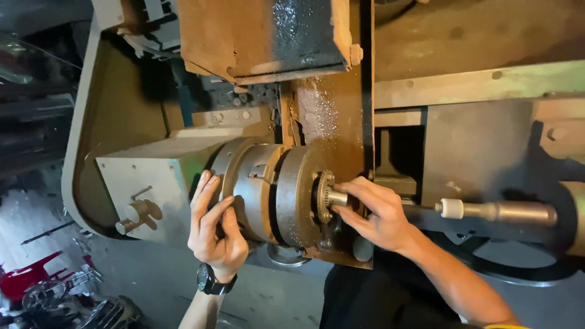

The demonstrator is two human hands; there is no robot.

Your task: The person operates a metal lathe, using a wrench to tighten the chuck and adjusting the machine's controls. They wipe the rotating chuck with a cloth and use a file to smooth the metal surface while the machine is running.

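A round metal chuck (268,189) sticks out from a grey lathe headstock (152,176). My left hand (214,228) lies against the chuck's back rim, fingers spread along its curve, a dark watch on the wrist. My right hand (375,213) pinches a small toothed metal gear (325,196) seated at the chuck's face, thumb and fingers closed round its hub. A steel shaft with a white tip (452,208) points toward the chuck from the right, just behind my right hand.
A rusty brown guard plate (335,109) hangs above and behind the chuck. The grey machine body (475,152) fills the right. A lever (137,216) protrudes from the headstock. Red scrap and tangled metal (36,286) lie on the floor at bottom left.
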